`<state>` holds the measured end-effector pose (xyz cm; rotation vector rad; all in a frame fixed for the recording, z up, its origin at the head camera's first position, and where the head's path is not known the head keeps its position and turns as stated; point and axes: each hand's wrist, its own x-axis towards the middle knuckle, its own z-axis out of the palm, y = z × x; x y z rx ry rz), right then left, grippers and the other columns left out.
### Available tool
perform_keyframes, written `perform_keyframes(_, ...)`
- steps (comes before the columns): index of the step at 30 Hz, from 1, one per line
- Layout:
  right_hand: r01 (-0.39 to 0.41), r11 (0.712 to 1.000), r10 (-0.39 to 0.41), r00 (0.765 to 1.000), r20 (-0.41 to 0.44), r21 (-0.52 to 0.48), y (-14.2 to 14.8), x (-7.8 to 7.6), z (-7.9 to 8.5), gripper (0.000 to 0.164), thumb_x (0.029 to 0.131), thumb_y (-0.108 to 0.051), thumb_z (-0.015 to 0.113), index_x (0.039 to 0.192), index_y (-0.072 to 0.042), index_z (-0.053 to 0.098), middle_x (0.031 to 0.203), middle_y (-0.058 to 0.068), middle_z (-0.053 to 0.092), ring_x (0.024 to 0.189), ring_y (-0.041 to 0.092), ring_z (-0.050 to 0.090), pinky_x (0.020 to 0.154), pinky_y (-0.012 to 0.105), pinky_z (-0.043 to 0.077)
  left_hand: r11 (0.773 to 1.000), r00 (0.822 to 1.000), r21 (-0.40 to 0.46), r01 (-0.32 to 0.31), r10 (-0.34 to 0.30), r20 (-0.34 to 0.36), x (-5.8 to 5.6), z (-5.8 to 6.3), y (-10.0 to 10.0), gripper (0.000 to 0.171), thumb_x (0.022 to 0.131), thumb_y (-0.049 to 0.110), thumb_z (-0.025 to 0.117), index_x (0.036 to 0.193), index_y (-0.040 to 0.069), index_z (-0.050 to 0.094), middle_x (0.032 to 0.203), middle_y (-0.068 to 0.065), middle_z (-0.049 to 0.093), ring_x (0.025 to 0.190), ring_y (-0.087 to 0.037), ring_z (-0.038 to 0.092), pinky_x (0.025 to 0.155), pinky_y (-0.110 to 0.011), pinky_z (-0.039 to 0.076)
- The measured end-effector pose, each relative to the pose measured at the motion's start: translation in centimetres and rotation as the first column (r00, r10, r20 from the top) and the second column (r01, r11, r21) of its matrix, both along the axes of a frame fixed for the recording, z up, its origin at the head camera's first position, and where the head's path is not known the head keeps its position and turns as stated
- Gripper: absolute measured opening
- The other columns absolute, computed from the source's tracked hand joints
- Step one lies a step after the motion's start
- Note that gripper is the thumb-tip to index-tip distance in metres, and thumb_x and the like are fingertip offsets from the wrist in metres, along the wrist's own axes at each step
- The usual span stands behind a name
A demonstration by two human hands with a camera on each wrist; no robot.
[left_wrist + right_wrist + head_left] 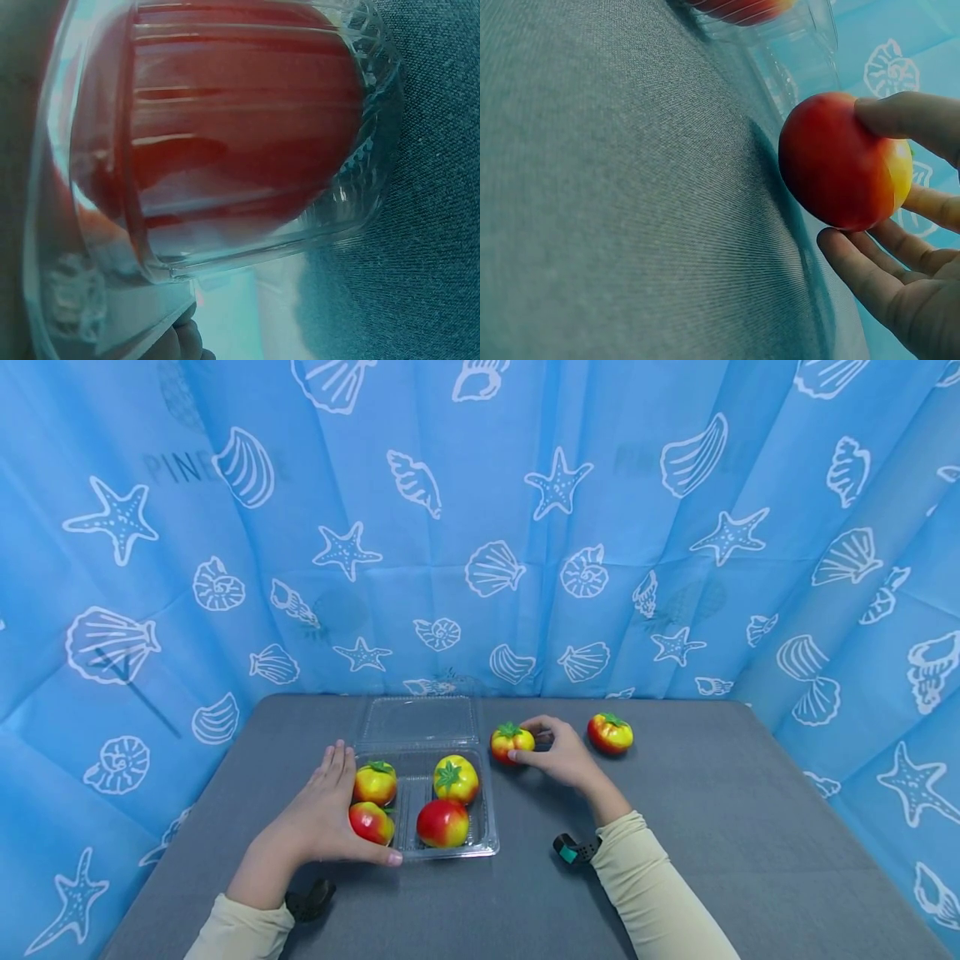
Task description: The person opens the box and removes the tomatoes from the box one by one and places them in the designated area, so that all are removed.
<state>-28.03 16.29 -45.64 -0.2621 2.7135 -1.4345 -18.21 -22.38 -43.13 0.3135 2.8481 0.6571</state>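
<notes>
Between the thumb and fingers of my right hand (561, 755) is a red-and-yellow tomato (512, 742) with a green leafy top, just right of a clear plastic box. Its smooth red side (832, 161) shows in the right wrist view, close over the cloth. My left hand (324, 814) lies along the left side of the box (491, 835), fingers straight and thumb stretched along the front edge. Inside the box sit two tomatoes on the left and two on the right, the front right one (442, 823) mostly red. The left wrist view shows a red tomato (247, 127) through the box wall.
The box's hinged lid (420, 720) lies folded back, away from me. Another tomato (610, 734) rests on the grey cloth-covered table (720, 827), right of my right hand. A blue curtain (450, 527) with white shells and starfish hangs behind the table and along its sides.
</notes>
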Motion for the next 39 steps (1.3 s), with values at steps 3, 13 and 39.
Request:
perform_keyframes(3,-0.007,1.0,0.007,1.0,-0.007,0.009,0.0,0.0,0.0,0.052,0.092,-0.034,0.084,0.134,-0.01,0.065,0.14,0.015,0.063,0.126,0.036,0.062,0.106,0.054,0.055,1.0,1.0,-0.001,0.0,0.0,0.001,0.0,0.0,0.0,0.163,0.055,0.084,0.086,0.168,-0.004,0.008,0.177,-0.027,0.003,0.163,-0.053,0.002,0.127,-0.072,0.022)
perform_keyframes(13,-0.039,0.999,0.039,0.999,-0.01,0.005,0.5,-0.2,-0.3,0.052,0.092,-0.032,0.084,0.133,-0.008,0.066,0.14,0.017,0.064,0.128,0.037,0.062,0.107,0.055,0.055,1.0,1.0,0.005,0.003,-0.003,0.008,0.2,0.2,0.1,0.162,0.056,0.083,0.086,0.168,-0.004,0.008,0.177,-0.027,0.003,0.162,-0.053,0.002,0.127,-0.073,0.022)
perform_keyframes(39,-0.119,0.993,0.119,0.993,-0.011,0.013,1.0,-0.2,-0.1,0.049,0.091,-0.026,0.085,0.133,-0.011,0.065,0.138,0.013,0.066,0.127,0.037,0.062,0.108,0.056,0.055,1.0,1.0,0.005,0.007,-0.007,-0.008,0.2,0.2,0.0,0.161,0.057,0.084,0.085,0.168,-0.004,0.009,0.177,-0.028,0.005,0.162,-0.054,0.002,0.127,-0.073,0.022)
